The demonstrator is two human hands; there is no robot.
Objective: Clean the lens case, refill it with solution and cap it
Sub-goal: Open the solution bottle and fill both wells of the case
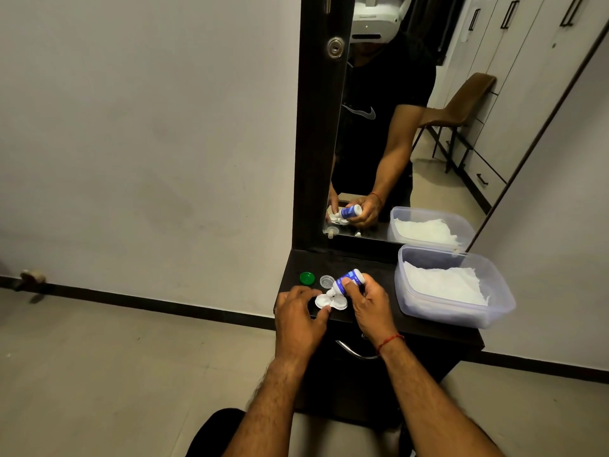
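Head view: right hand [369, 306] grips blue bottle [346, 281], left hand [296, 322] pinches round-cupped lens case [336, 303].

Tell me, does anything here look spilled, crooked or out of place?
Nothing stands out. The right hand tilts the solution bottle, nozzle over the white lens case, which the left hand steadies. The green cap and clear cap lie apart behind it. No spill shows.

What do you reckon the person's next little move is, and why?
Probably a gentle squeeze of the bottle by the right hand: its nozzle tips down over one well of the lens case, which the left hand steadies, and the green cap and clear cap lie aside, off the case.
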